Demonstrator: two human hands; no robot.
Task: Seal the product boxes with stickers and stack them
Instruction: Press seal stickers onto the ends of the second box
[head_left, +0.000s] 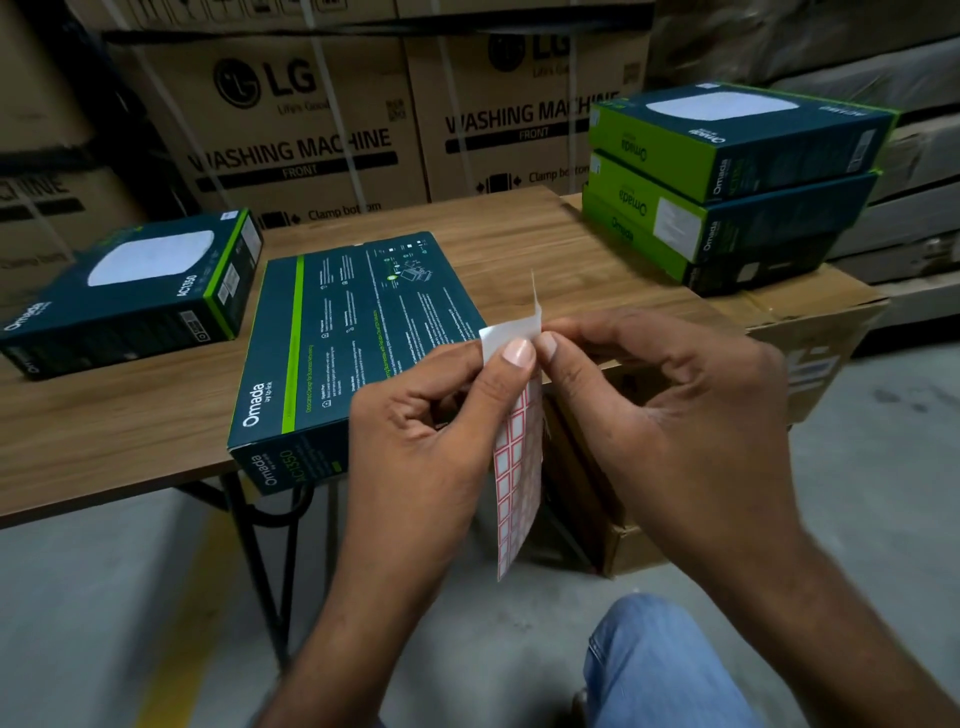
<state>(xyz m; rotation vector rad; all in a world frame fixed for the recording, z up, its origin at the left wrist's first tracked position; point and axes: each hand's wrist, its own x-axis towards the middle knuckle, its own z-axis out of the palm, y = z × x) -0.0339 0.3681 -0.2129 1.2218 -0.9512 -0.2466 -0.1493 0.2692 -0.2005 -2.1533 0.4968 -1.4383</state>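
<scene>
A dark teal and green product box (337, 343) lies printed-back up on the wooden table (104, 431), its near corner over the front edge. Just in front of it my left hand (431, 431) pinches a sheet of red-bordered stickers (514, 467) that hangs downward. My right hand (670, 415) pinches at the sheet's folded white top edge, fingertip against my left thumb. A second box (140, 291) lies face up at the table's left. A stack of three such boxes (727, 187) stands at the right.
The stack rests on a brown carton (810, 332) beside the table. Large washing machine cartons (311, 130) form a wall behind. Below are black folding table legs (265, 561), grey floor with a yellow line, and my knee in jeans (660, 670).
</scene>
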